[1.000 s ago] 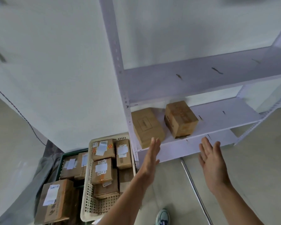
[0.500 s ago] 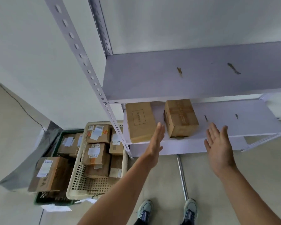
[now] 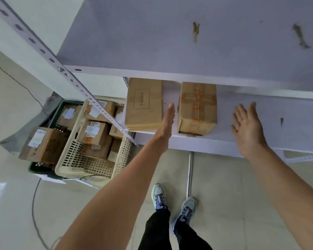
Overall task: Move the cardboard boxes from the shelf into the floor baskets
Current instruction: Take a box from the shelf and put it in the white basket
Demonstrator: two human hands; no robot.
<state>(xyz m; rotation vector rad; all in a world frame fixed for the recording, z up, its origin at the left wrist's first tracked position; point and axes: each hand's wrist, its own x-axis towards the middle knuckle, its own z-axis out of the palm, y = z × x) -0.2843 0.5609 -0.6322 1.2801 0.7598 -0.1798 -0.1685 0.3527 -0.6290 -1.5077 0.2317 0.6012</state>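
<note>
Two cardboard boxes stand on the lower white shelf (image 3: 278,112): a plain one with a printed rectangle (image 3: 143,105) at the left end, and a taped one (image 3: 197,107) to its right. My left hand (image 3: 167,121) reaches edge-on into the gap between them, fingers straight, holding nothing. My right hand (image 3: 247,127) hovers flat and open over the bare shelf, right of the taped box and apart from it. On the floor at the left stand a cream lattice basket (image 3: 74,159) and a green basket (image 3: 34,167), both holding several boxes.
An upper shelf board (image 3: 188,42) overhangs the boxes. A perforated upright (image 3: 65,73) slants down past the cream basket. A metal pole (image 3: 189,170) stands on the floor by my feet (image 3: 173,201). A cable (image 3: 33,201) trails over the tiles.
The view has tilted down and come closer to the shelf. Both hands have reached forward, the left into the gap between the boxes, the right over the shelf.
</note>
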